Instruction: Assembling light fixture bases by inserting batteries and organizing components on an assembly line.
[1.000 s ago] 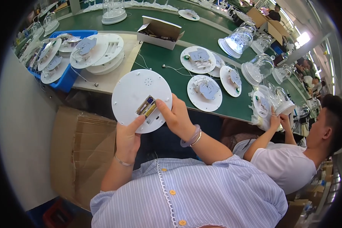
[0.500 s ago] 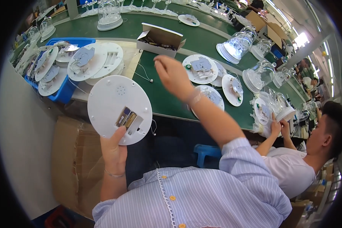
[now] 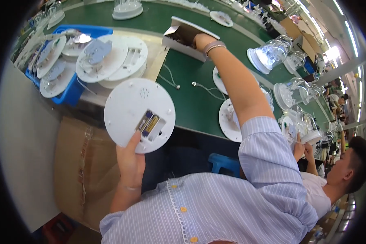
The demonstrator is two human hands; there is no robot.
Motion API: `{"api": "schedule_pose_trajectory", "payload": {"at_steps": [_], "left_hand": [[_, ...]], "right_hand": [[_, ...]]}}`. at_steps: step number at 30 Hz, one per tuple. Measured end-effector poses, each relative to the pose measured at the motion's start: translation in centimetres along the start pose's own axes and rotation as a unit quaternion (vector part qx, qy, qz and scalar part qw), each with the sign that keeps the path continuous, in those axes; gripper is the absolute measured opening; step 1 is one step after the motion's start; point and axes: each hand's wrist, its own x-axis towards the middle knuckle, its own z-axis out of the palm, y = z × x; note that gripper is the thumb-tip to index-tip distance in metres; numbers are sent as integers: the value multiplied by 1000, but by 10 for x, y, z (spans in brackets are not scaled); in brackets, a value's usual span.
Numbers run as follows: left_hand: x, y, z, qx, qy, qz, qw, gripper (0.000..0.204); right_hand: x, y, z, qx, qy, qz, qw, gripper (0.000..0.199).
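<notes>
Blue plastic is seen in the bin (image 3: 71,92), left of the small box (image 3: 179,46), crowded with discs (image 3: 55,87). Nearer than the box, and slightly left, a white round base (image 3: 130,110) is grasped at its lower rim by the left hand (image 3: 130,162). It is judged light, stiff and slippery; level holding by the rim is advised, lest the batteries (image 3: 151,123) slip out. Inside the box, the right hand's (image 3: 203,42) grip cannot be told. Right of the box, moving is restricted by other discs (image 3: 227,127) near the edge of the counter (image 3: 183,105).
</notes>
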Motion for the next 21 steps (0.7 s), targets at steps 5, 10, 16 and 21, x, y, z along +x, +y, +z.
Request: {"api": "schedule_pose_trajectory", "payload": {"at_steps": [5, 10, 16, 21], "left_hand": [[6, 1, 8, -20, -17, -10, 1000, 41], [0, 1, 10, -52, -16, -8, 998, 35], [-15, -1, 13, -42, 5, 60, 997, 33], [-22, -3, 14, -28, -27, 51, 998, 33]], "right_hand": [[1, -3, -4, -18, 0, 4, 1000, 23], [-47, -21, -34, 11, 151, -115, 982, 21], [-148, -101, -67, 378, 272, -190, 864, 23], [-243, -137, -91, 500, 85, -185, 842, 17]]}}
